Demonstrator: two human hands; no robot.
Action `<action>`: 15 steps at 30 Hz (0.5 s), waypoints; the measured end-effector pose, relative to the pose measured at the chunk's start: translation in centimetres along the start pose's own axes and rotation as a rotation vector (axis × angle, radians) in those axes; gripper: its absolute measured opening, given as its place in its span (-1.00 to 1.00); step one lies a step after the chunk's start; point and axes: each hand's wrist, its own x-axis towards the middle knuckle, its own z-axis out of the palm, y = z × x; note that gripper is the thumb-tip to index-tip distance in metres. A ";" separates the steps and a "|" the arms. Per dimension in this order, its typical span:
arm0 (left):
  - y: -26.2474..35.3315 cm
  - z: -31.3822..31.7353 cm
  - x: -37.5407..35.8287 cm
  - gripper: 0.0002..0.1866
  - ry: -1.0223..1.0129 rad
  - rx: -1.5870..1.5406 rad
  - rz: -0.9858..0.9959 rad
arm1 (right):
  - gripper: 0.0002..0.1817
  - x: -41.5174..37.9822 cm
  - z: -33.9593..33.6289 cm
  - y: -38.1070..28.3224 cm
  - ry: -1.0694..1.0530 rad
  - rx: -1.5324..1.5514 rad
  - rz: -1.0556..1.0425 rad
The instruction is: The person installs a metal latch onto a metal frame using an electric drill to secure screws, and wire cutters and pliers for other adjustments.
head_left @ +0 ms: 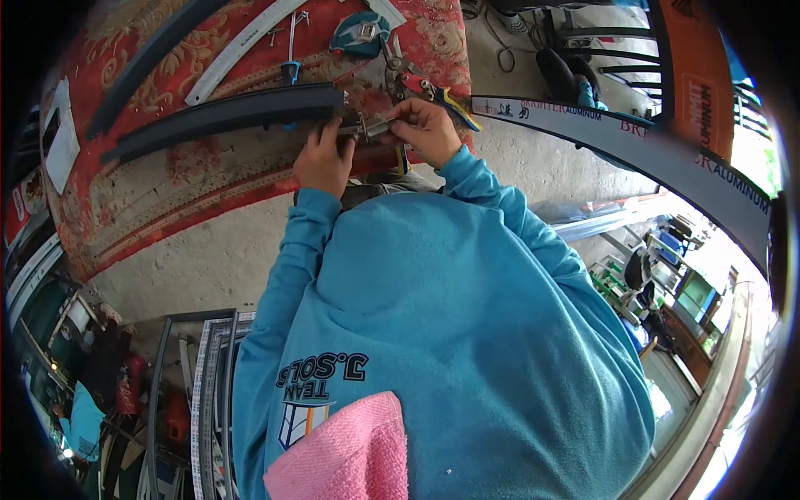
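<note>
Silver metal piece [378, 127] near 1 end of dark profile [225, 118] | right hand [427, 132]: fingertips pinching it | left hand [325, 160]: fingers beside it, cannot tell their grip | screwdriver [290, 72] on red patterned cloth [71, 225]

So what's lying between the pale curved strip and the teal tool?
A blue-handled screwdriver and a few small metal pieces lie between the strip and the tool, in the head view.

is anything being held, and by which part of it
A small metal fitting, pinched near one end by the right hand; the left hand has its fingertips by the other end, grip unclear.
</note>
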 end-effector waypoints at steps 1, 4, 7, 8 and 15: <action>-0.5 0.4 -0.2 -0.64 0.014 -0.057 -0.012 | -0.83 0.2 0.1 0.0 -0.016 -0.051 -0.005; 1.6 -1.7 0.3 -0.68 -0.048 -0.291 -0.107 | -0.84 0.1 0.8 -0.9 -0.017 -0.222 -0.132; 2.2 -3.4 -0.1 -0.68 -0.030 -0.455 0.042 | -0.85 -1.1 1.7 -2.8 -0.070 -0.068 -0.128; 2.6 -4.4 -0.1 -0.68 -0.029 -0.453 0.034 | -0.85 -1.5 2.0 -3.3 -0.076 -0.067 -0.122; 4.9 -8.5 -0.2 -0.66 -0.051 -0.600 0.004 | -0.83 -3.6 2.9 -7.0 -0.072 -0.488 -0.435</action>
